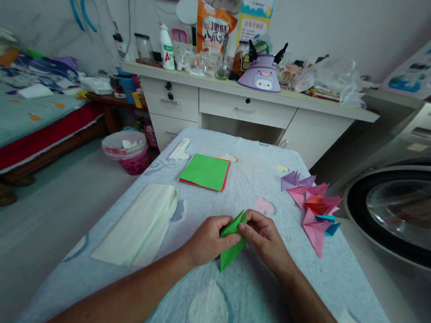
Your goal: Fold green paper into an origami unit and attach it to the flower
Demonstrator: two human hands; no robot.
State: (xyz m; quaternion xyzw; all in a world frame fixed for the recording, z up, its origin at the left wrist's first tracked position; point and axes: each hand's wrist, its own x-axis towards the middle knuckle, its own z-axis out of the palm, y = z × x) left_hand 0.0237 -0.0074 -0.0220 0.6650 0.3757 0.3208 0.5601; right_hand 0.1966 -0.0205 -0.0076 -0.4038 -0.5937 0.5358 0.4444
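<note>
A piece of green origami paper [232, 256], folded into a narrow pointed shape, is held between both hands just above the cloth-covered table. My left hand [211, 239] grips its left side, thumb laid across the front. My right hand [263, 237] pinches the upper right edge between thumb and fingers. Parts of the folds are hidden behind the fingers. Beyond the hands lies a stack of square paper [205, 171], green on top with red showing beneath. To the right sits a cluster of folded paper pieces [315, 201] in pink, purple, orange and blue.
A folded pale cloth or bag [138, 225] lies on the table's left, with a small white box [179, 149] behind it. A cluttered white desk [175, 101] stands at the far end. A washing machine [403, 196] is at right, a waste bin [127, 149] at left.
</note>
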